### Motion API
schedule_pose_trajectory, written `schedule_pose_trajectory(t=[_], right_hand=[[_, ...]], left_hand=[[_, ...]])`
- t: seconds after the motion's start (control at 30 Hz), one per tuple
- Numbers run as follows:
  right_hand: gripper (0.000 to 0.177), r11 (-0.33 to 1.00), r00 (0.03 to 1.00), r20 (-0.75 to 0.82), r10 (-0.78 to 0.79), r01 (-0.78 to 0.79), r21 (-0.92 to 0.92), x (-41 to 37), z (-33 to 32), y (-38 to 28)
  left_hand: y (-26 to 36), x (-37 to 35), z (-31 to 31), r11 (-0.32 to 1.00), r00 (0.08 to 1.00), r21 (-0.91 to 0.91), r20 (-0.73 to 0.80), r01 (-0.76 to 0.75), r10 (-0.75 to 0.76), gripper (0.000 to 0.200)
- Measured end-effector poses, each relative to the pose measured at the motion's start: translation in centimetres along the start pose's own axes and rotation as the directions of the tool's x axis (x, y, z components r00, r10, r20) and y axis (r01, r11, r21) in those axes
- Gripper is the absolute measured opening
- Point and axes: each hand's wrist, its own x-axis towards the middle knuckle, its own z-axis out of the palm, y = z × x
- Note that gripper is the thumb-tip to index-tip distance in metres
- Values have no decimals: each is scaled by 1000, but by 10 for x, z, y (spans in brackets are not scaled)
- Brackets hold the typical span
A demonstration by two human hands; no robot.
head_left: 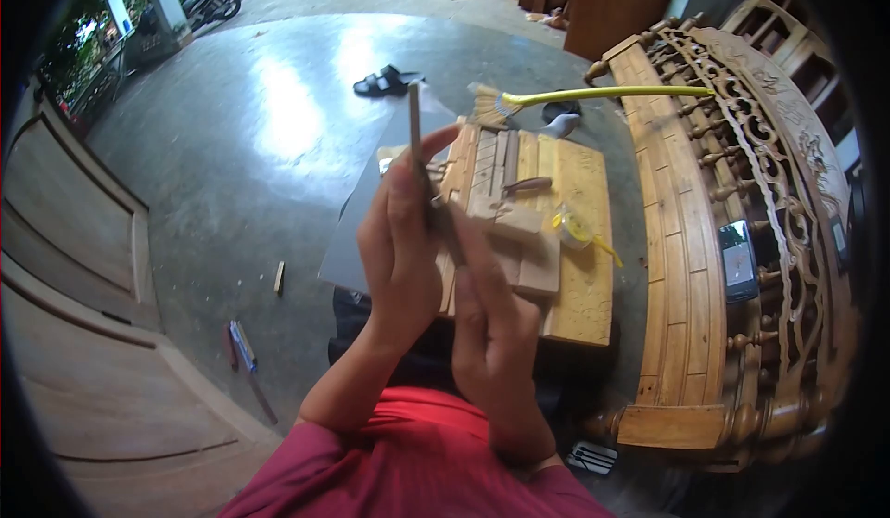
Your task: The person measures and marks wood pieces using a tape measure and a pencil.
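Observation:
My left hand point(405, 268) is raised in front of my body, its fingers closed around a thin, narrow wooden strip point(414, 120) that stands almost upright. Close to its right, my right hand point(494, 323) is closed on a slim dark flat tool point(447, 235); its exact kind is hard to make out. The tool's upper end meets the lower part of the strip near my left fingers. Beyond both hands, wooden blocks point(519, 221) lie on a yellowish wooden board point(579, 309). A dark-brown handle-shaped piece point(528, 184) and a yellow tape measure point(572, 228) are there too.
At right stands a carved wooden bench point(681, 268) with a phone point(739, 260) on it. A broom point(575, 94) reaches toward the bench. Wooden panels point(83, 351) are at left. Sandals point(385, 82), a small wood piece point(279, 278) and a blue-and-white item point(243, 346) lie on the floor.

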Motion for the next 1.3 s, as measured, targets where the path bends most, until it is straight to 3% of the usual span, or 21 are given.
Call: schedule_pose_trajectory(t=[0.23, 0.3, 0.37, 0.47, 0.63, 0.87, 0.97, 1.03, 1.1, 1.17, 1.23, 1.3], right_hand=[[42, 997, 995, -67, -69, 66, -43, 2, -1, 3], [44, 998, 995, -91, -44, 41, -37, 2, -3, 3], [47, 999, 995, -102, 6, -9, -37, 2, -6, 5], [47, 999, 994, -106, -28, 23, -46, 3, -5, 8], [44, 977, 975, -117, -190, 177, -116, 5, -2, 15], [43, 999, 995, -95, 21, -24, -27, 0, -8, 9], [43, 1000, 994, -106, 10, -13, -26, 1, -5, 10], [44, 992, 990, -106, -97, 88, -85, 5, -3, 16], [43, 994, 993, -91, -77, 69, -86, 4, -3, 14], [43, 997, 997, -51, 65, -67, -33, 2, -6, 3], [43, 998, 991, -132, -23, 16, -53, 6, -7, 8], [43, 992, 977, -183, -113, 101, -75, 10, -4, 17]], left_hand=[[4, -7, 0, 1000, 993, -11, 120, 21, -19, 54], [4, -14, 4, 998, 985, -40, 164, 57, -50, 54], [-3, -16, 5, 1000, 982, -7, 191, -3, 4, 53], [1, -15, 5, 998, 981, -28, 185, 61, -55, 53], [2, -9, 7, 999, 991, -29, 130, 44, -40, 53], [-2, -15, 2, 999, 974, 17, 225, 27, -30, 51], [-3, -14, 3, 999, 977, -19, 208, 42, -37, 50], [-3, -10, 5, 998, 984, -47, 174, 46, -37, 50], [0, -7, 9, 996, 992, -78, 125, 42, -32, 50], [-3, -9, 4, 997, 981, -56, 189, 55, -43, 50], [-8, -13, -1, 999, 967, 32, 250, 39, -45, 49], [-18, -17, 7, 997, 979, 61, 202, -45, 32, 51]])
